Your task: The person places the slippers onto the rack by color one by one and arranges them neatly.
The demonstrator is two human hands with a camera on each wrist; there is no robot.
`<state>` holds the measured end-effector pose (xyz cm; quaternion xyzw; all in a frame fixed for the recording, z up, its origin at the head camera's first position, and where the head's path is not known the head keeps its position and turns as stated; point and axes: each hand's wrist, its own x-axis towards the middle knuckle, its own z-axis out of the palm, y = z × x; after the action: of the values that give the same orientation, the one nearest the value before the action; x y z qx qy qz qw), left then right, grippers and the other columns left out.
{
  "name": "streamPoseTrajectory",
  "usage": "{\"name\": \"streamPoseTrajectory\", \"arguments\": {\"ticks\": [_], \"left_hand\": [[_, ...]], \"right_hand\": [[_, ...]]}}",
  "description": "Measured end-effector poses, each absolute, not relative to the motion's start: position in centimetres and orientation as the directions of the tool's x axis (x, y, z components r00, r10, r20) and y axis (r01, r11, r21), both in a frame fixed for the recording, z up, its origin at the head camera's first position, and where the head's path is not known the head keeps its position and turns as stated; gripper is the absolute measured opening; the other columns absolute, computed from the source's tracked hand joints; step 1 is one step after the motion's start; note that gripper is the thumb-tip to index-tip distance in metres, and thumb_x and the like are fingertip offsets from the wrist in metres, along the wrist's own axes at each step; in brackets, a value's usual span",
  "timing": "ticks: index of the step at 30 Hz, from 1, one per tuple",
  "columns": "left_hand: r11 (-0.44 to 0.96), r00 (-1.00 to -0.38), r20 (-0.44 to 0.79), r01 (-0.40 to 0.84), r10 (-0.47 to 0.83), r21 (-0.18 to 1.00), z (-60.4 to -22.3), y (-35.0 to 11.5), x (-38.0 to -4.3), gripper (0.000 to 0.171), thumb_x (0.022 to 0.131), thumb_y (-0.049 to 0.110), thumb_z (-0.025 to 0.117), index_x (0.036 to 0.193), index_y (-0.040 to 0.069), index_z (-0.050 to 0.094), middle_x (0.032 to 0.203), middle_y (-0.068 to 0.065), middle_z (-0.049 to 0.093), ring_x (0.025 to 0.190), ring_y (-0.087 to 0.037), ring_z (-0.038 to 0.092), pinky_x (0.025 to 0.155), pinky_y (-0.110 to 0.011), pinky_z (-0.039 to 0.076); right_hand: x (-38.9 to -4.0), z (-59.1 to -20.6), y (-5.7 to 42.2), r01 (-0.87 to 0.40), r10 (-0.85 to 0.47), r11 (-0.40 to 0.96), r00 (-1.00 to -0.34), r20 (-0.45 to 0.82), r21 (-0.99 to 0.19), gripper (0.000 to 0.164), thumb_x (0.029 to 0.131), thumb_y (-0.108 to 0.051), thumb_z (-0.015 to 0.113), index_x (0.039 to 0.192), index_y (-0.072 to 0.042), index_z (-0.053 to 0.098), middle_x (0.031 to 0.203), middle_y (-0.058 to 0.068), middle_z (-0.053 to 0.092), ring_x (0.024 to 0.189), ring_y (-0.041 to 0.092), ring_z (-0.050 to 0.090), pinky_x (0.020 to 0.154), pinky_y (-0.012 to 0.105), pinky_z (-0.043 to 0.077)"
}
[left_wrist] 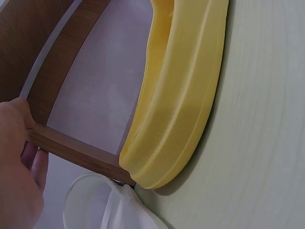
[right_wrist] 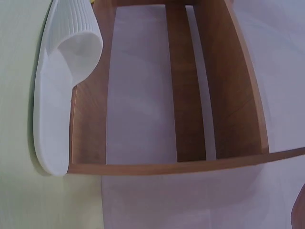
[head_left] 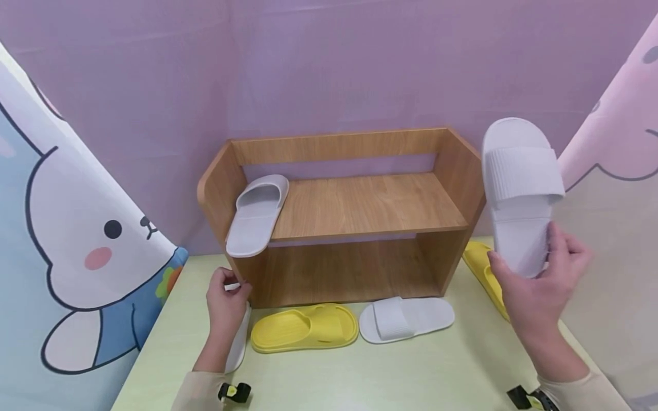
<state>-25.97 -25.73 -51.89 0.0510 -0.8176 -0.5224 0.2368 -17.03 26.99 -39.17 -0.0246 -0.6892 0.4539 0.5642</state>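
A two-level wooden shoe rack (head_left: 360,205) stands on the table. My left hand (head_left: 226,308) pinches the front edge of its left side panel (left_wrist: 81,153), thumb and fingers on either side. My right hand (head_left: 542,291) holds a white slide slipper (head_left: 521,171) by its heel, raised beside the rack with toe up and sole facing away. Another white slipper (head_left: 259,217) lies on the upper shelf at the left end, its heel over the front edge. In the right wrist view, only a sliver of the right hand (right_wrist: 299,210) shows.
In front of the rack lie a yellow slipper (head_left: 305,328) and a white slipper (head_left: 406,319). One more white slipper (head_left: 238,345) is partly hidden by the left forearm. A yellow slipper (head_left: 483,274) rests right of the rack. Behind hangs a purple cloth (head_left: 334,68).
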Motion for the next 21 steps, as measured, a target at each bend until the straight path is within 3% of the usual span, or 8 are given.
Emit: {"name": "streamPoseTrajectory", "arguments": {"ticks": [21], "left_hand": [[0.451, -0.887, 0.324, 0.153, -0.33, 0.879, -52.0, -25.8, -26.1, 0.026, 0.098, -0.005, 0.072, 0.116, 0.005, 0.056, 0.121, -0.012, 0.063, 0.112, -0.032, 0.067, 0.078, -0.009, 0.056]], "right_hand": [[-17.0, -39.4, 22.9, -0.608, 0.375, 0.607, -0.348, 0.859, -0.511, 0.095, 0.062, -0.021, 0.086, 0.147, 0.011, 0.061, 0.133, -0.011, 0.043, 0.13, 0.011, 0.039, 0.106, 0.023, 0.04]]}}
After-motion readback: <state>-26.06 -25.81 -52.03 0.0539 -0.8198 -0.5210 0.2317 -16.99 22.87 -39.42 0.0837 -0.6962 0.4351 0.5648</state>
